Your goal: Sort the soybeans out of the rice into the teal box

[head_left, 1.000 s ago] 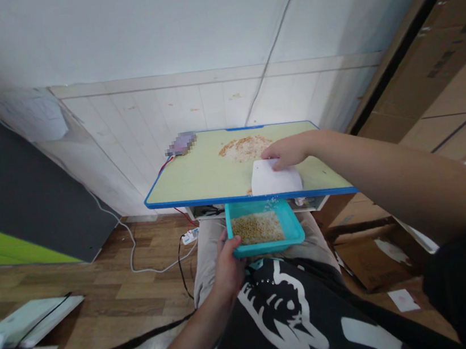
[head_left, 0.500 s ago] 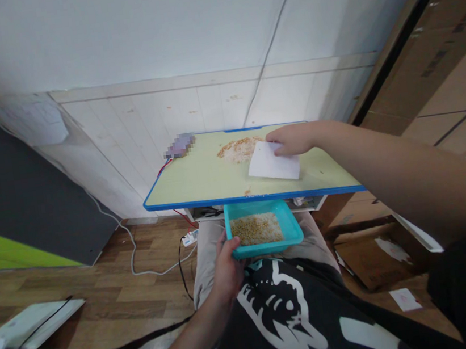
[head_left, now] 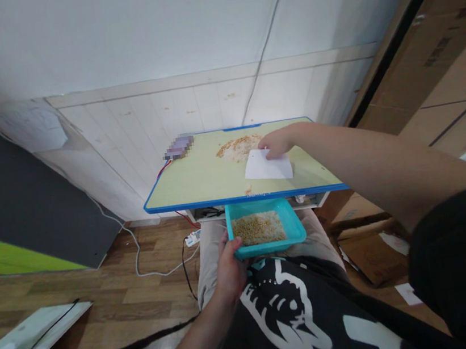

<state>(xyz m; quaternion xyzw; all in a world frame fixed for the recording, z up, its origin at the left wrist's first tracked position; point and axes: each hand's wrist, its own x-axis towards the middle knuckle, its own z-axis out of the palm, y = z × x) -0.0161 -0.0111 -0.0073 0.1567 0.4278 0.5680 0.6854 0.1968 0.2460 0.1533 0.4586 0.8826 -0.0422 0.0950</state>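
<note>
My right hand (head_left: 277,142) pinches the top edge of a white sheet of paper (head_left: 267,166) over the table's yellow-green top. Just left of the paper lies a spread pile of mixed grains (head_left: 236,150), white with orange-yellow bits round its edge. My left hand (head_left: 230,263) grips the left front corner of a turquoise plastic tray (head_left: 295,229), thumb over the rim. The tray sits above my lap, below the table's front edge. Inside are yellow beans or kernels (head_left: 254,230) and white grains like rice; their exact kind is too small to tell.
The table (head_left: 191,185) has a blue rim and stands against the white wall. A pixelated object (head_left: 179,147) with a red cable lies at its back left. A power strip (head_left: 193,238) is on the floor. An open cardboard box (head_left: 375,256) stands at the right.
My right hand and the paper have moved slightly left and toward the table's front. The left hand still holds the tray, and the grain pile looks about the same.
</note>
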